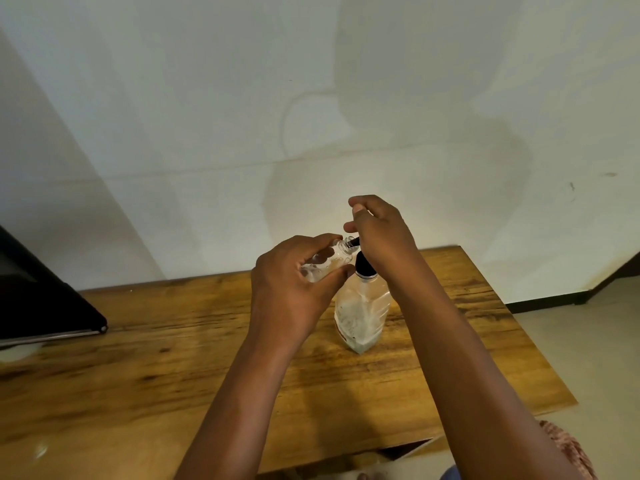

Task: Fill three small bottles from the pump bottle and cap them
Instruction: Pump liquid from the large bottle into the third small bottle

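— What do your hands do at this moment?

— My left hand (pixel 294 275) holds a small bottle (pixel 329 261). The fingers and the thumb are curled around its clear body, and the bottle is tilted, with its open mouth toward the right, just at the black nozzle (pixel 354 241) of the pump bottle (pixel 362 313).

— And your right hand?

— My right hand (pixel 379 233) is on top of the pump head. The fingers are bent over it, so the head itself is mostly hidden under my palm. I see only the black collar (pixel 364 266) under the hand and the tip of the nozzle that comes out to the left.

— Where does the pump bottle stand?

— It stands upright on the wooden table (pixel 173 358), near the far right part, between my two forearms. Its body is clear, with a whitish liquid low inside and streaks on the walls.

— Is there liquid in the small bottle?

— I cannot tell for sure. My fingers cover most of it, and the glass looks only a little cloudy.

— What else is on the table?

— At the left edge there is a flat black object (pixel 41 303); it is partly out of view. Behind the table is a pale wall (pixel 311 98) with shadows on it.
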